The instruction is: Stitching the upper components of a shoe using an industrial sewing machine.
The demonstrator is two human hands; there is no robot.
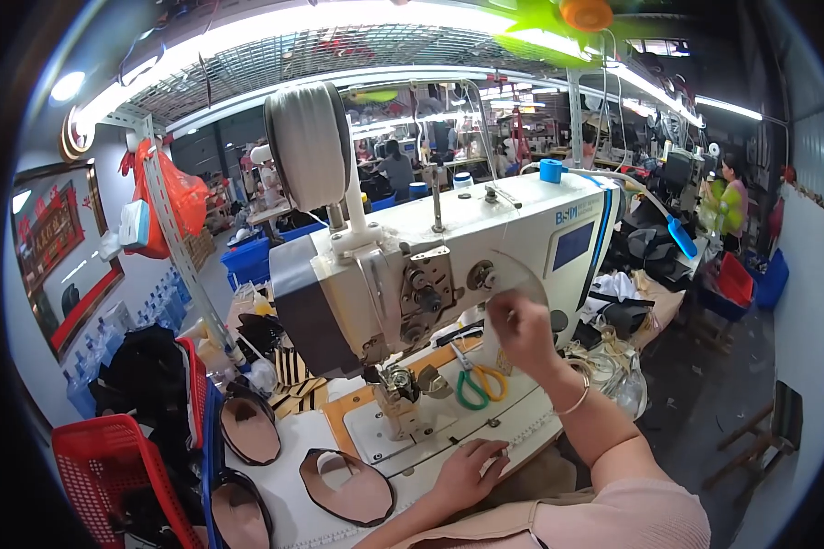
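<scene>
A white industrial sewing machine (522,229) stands before me, its needle and presser area (398,384) over a metal bed. My right hand (519,331) is raised in front of the machine's head, near a round dial, with its fingers curled together. Whatever they may hold is too small to make out. My left hand (471,473) lies on the front edge of the bed, fingers loosely extended and holding nothing. Between the hands and the machine rest scissors (464,384) with green and yellow handles. Left of the bed lies a pinkish, dark-edged oval shoe piece (362,494) with an opening.
Similar shoe pieces (249,428) lie farther left, beside a red plastic basket (110,467) with black material. A big spool of white thread (307,151) tops the machine. Tangled pale straps (604,366) lie at the right. A wooden stool (769,435) stands on the floor.
</scene>
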